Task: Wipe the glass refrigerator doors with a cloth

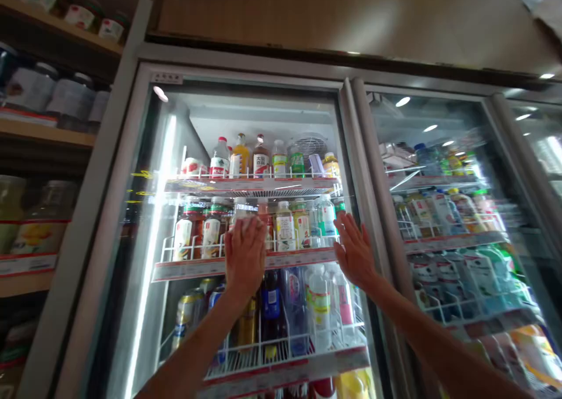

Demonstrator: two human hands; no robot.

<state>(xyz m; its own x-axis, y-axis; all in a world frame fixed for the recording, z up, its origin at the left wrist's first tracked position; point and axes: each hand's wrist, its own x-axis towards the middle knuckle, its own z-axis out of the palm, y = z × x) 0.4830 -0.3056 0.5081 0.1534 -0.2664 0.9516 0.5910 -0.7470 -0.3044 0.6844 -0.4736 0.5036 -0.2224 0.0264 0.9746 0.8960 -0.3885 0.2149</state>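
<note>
A tall glass fridge door with a metal frame stands in front of me, shut, with shelves of drinks behind it. My left hand is raised against the glass at the middle shelf, fingers pressed together. A small pale patch shows at its fingertips; I cannot make out what it is. My right hand lies with fingers stretched out on the glass near the door's right edge, palm toward the door. Behind the hands, bottles fill the middle shelf.
The top shelf holds several bottles, among them an orange one. Beside the door runs a vertical metal post, then a second glass-fronted fridge full of drinks. Wooden shelves with jars stand at the left.
</note>
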